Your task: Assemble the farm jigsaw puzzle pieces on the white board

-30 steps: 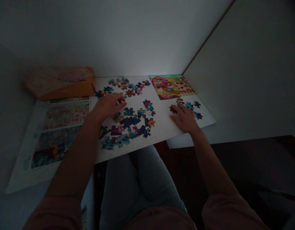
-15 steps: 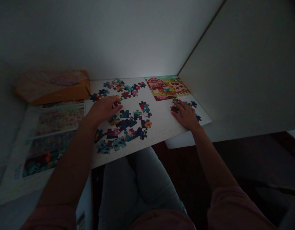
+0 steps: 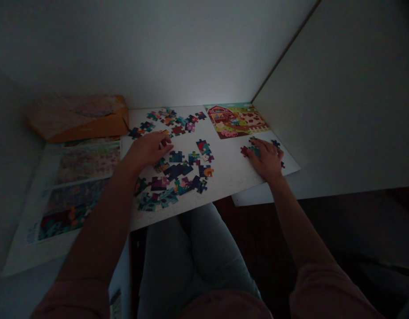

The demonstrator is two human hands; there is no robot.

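My left hand (image 3: 148,150) hovers at or rests on the white tabletop among jigsaw pieces, fingers loosely bent and thumb apart; no piece shows in it. Just below it lie dark blue, purple and teal pieces, among them a blue piece (image 3: 176,157) and an orange-marked piece (image 3: 206,171). On the right, my right hand (image 3: 266,158) lies over a small cluster of pieces with its fingers extended. A dark red piece (image 3: 244,151) and a teal piece (image 3: 255,150) show beside its thumb and fingers; others are partly hidden under the hand.
A farm picture (image 3: 237,122) with a barn and cow lies at the back right. More loose pieces (image 3: 177,130) are spread at the back. An orange box (image 3: 81,117) and a printed picture sheet (image 3: 87,164) occupy the left. White panels rise behind and at right.
The view has shifted slightly. My right hand has slid a little to the right, uncovering the teal piece between thumb and fingers. My left hand keeps nearly the same pose.
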